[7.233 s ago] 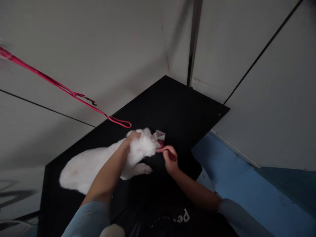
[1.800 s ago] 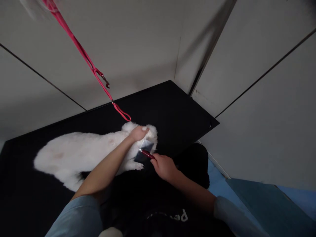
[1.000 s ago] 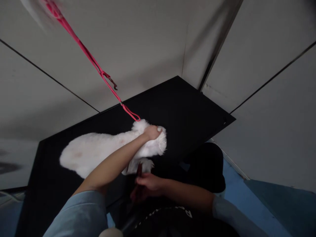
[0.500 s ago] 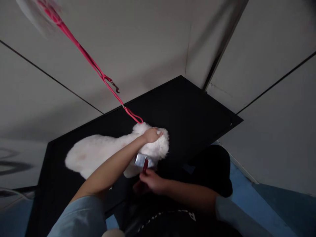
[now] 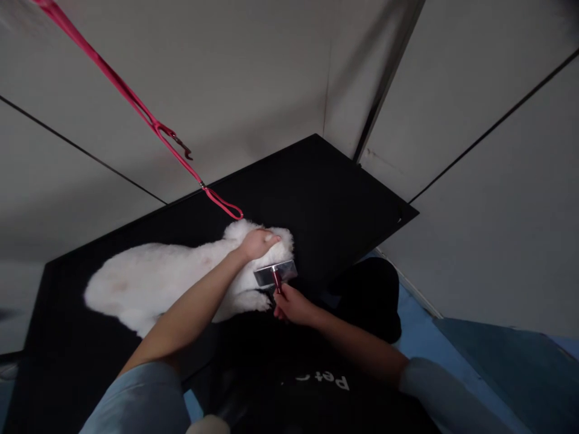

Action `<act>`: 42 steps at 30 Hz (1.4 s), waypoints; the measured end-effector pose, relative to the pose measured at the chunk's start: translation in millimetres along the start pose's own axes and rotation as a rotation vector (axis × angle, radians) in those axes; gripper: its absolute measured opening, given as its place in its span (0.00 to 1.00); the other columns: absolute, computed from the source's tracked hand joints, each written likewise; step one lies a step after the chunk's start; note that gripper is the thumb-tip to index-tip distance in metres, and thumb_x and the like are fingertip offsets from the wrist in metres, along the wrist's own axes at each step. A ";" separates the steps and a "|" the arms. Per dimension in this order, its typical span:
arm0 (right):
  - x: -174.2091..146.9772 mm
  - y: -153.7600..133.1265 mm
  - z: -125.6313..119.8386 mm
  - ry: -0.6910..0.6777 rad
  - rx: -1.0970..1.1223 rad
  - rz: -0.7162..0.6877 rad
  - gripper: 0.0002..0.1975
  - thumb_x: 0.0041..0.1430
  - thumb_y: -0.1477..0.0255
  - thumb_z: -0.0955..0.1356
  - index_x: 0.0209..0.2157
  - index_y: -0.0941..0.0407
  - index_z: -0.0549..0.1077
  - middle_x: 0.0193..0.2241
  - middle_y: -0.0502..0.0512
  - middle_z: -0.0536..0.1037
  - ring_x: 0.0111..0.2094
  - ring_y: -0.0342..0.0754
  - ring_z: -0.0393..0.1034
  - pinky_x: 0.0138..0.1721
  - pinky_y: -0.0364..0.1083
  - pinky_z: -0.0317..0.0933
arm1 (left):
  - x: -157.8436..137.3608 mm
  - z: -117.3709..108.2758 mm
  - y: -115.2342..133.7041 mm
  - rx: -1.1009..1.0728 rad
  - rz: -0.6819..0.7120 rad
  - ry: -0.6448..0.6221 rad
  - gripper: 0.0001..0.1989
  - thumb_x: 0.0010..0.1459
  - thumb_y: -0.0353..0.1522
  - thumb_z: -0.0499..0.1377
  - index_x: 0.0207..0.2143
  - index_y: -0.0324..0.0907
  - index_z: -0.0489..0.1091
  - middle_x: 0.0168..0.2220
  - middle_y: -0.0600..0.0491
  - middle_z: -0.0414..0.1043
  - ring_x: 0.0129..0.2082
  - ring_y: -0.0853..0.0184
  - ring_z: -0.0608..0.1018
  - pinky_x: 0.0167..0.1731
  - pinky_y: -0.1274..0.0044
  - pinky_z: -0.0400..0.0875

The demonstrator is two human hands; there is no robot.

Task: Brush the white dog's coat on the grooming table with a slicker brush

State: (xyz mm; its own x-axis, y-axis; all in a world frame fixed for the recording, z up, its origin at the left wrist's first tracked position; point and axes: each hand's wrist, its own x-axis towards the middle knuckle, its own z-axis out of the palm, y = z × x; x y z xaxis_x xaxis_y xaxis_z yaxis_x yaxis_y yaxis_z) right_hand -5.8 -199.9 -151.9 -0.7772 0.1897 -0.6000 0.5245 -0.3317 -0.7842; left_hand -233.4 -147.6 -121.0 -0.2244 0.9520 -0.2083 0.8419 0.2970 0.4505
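Note:
A white fluffy dog point(image 5: 149, 274) lies on a black table point(image 5: 316, 187), its head to the right and one paw stretched toward me. My left hand point(image 5: 259, 243) is closed over the fur of its head, the fingers partly sunk in or hidden by it. In my right hand point(image 5: 292, 303), the fingers wrap round the red handle of a slicker brush point(image 5: 275, 274). The brush's wide metal head rests against the near side of the dog's head; its bristles are hidden.
A pink grooming loop point(image 5: 224, 202) with a metal hook point(image 5: 183, 146) hangs from the upper left and ends at the dog's neck. Pale wall panels point(image 5: 253, 72) stand behind the table. Blue floor point(image 5: 434, 337) shows at the right.
The brush has moved up against the side of the dog's head and its head has turned. My left hand keeps its hold. The whole view has shifted, so the scene sits further left.

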 end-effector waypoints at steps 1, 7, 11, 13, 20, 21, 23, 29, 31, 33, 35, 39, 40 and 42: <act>-3.0 0.6 -2.9 -0.007 -0.073 0.031 0.05 0.64 0.72 0.59 0.37 0.57 0.64 0.19 0.45 0.70 0.18 0.40 0.64 0.21 0.38 0.57 | -1.4 0.6 0.9 0.045 0.015 0.009 0.24 0.62 0.47 0.50 0.26 0.40 0.74 0.32 0.46 0.77 0.37 0.61 0.76 0.40 0.75 0.66; -20.8 -7.7 -14.2 -0.235 -0.386 0.036 0.11 0.63 0.72 0.58 0.36 0.59 0.70 0.24 0.52 0.75 0.21 0.44 0.68 0.25 0.41 0.60 | -6.1 2.6 6.3 0.154 0.036 0.043 0.26 0.63 0.48 0.48 0.30 0.40 0.76 0.36 0.44 0.77 0.39 0.58 0.76 0.40 0.73 0.66; -27.8 -20.9 -20.1 0.218 -0.687 -0.051 0.17 0.66 0.69 0.56 0.46 0.61 0.69 0.36 0.64 0.79 0.36 0.51 0.74 0.35 0.46 0.61 | -8.9 3.7 8.6 0.159 0.040 0.054 0.24 0.62 0.47 0.50 0.27 0.40 0.75 0.34 0.44 0.77 0.40 0.57 0.76 0.40 0.72 0.66; -37.3 -25.0 -18.6 0.154 -0.755 -0.002 0.17 0.65 0.69 0.56 0.44 0.62 0.71 0.38 0.66 0.79 0.37 0.53 0.74 0.36 0.47 0.60 | -10.3 4.1 9.1 0.154 0.068 0.044 0.23 0.62 0.47 0.51 0.27 0.40 0.75 0.34 0.44 0.77 0.41 0.57 0.76 0.41 0.73 0.66; -36.8 -37.2 -26.3 0.187 -0.703 -0.105 0.15 0.66 0.68 0.57 0.46 0.55 0.71 0.37 0.57 0.79 0.37 0.50 0.74 0.36 0.44 0.58 | -10.3 3.6 4.3 0.169 0.009 0.082 0.24 0.62 0.48 0.49 0.27 0.41 0.73 0.34 0.46 0.76 0.39 0.61 0.75 0.40 0.75 0.65; -35.0 -34.5 -28.4 0.253 -0.732 -0.079 0.16 0.66 0.68 0.57 0.47 0.56 0.70 0.39 0.59 0.79 0.39 0.50 0.74 0.37 0.45 0.58 | -9.8 3.7 3.0 0.159 0.013 0.084 0.25 0.62 0.48 0.49 0.25 0.41 0.73 0.32 0.46 0.75 0.37 0.61 0.75 0.39 0.75 0.65; -36.4 -27.0 -30.6 0.259 -0.789 -0.005 0.16 0.66 0.68 0.57 0.46 0.57 0.71 0.40 0.61 0.79 0.40 0.52 0.74 0.37 0.45 0.57 | -8.4 3.9 0.5 0.136 0.048 0.074 0.25 0.63 0.47 0.47 0.22 0.42 0.70 0.29 0.47 0.74 0.36 0.61 0.75 0.38 0.75 0.64; -41.3 -32.9 -29.7 0.132 -0.813 -0.156 0.16 0.66 0.67 0.58 0.45 0.55 0.73 0.40 0.59 0.80 0.40 0.52 0.75 0.37 0.45 0.59 | -2.4 4.8 -3.9 0.050 0.009 0.065 0.26 0.62 0.48 0.44 0.17 0.43 0.59 0.21 0.51 0.66 0.24 0.66 0.68 0.27 0.75 0.58; -36.4 -35.9 -29.8 0.252 -0.834 -0.135 0.17 0.67 0.67 0.57 0.49 0.55 0.70 0.41 0.60 0.80 0.41 0.53 0.75 0.38 0.46 0.59 | -2.1 4.5 -4.1 0.042 0.000 0.068 0.26 0.62 0.48 0.44 0.16 0.43 0.58 0.20 0.52 0.64 0.23 0.67 0.67 0.26 0.75 0.56; -37.1 -30.9 -27.8 0.298 -0.855 -0.042 0.17 0.67 0.68 0.56 0.49 0.57 0.70 0.41 0.63 0.80 0.41 0.54 0.75 0.38 0.47 0.60 | -2.1 4.0 -4.1 0.055 0.020 0.083 0.26 0.62 0.47 0.43 0.16 0.43 0.58 0.20 0.51 0.65 0.23 0.67 0.67 0.27 0.74 0.57; -44.3 -22.2 -23.8 0.200 -0.852 0.014 0.17 0.66 0.69 0.56 0.44 0.58 0.72 0.40 0.64 0.80 0.40 0.54 0.76 0.36 0.46 0.60 | -1.8 3.8 -4.2 0.073 0.059 0.089 0.25 0.62 0.46 0.44 0.17 0.43 0.59 0.22 0.50 0.67 0.25 0.66 0.68 0.29 0.74 0.59; -49.8 -24.2 -20.8 0.048 -0.801 -0.122 0.16 0.66 0.67 0.57 0.42 0.56 0.73 0.39 0.59 0.80 0.38 0.52 0.76 0.35 0.45 0.60 | -1.1 4.9 -5.1 0.072 0.076 0.103 0.26 0.62 0.47 0.44 0.18 0.43 0.63 0.23 0.49 0.69 0.26 0.65 0.70 0.30 0.74 0.60; -45.6 -28.7 -22.4 0.105 -0.802 -0.141 0.16 0.66 0.67 0.57 0.45 0.56 0.72 0.40 0.59 0.80 0.39 0.51 0.76 0.36 0.45 0.60 | -1.3 5.3 -5.3 0.074 0.078 0.113 0.26 0.62 0.47 0.44 0.18 0.43 0.64 0.23 0.49 0.68 0.26 0.65 0.70 0.31 0.74 0.60; -34.7 -35.1 -26.7 0.247 -0.829 -0.095 0.17 0.67 0.67 0.55 0.50 0.56 0.68 0.41 0.61 0.79 0.42 0.52 0.75 0.39 0.46 0.61 | -1.9 6.0 -5.6 0.107 0.108 0.131 0.26 0.63 0.46 0.44 0.18 0.42 0.65 0.22 0.49 0.69 0.28 0.64 0.71 0.32 0.74 0.61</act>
State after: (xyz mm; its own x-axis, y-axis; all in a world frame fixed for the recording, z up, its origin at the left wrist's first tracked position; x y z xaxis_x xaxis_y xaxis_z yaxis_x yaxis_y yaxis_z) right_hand 12.1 -170.2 -107.8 -0.7831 0.4096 -0.4680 0.6201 0.4573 -0.6374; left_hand -234.8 -151.5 -128.4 -0.1864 0.9814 -0.0457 0.9102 0.1900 0.3681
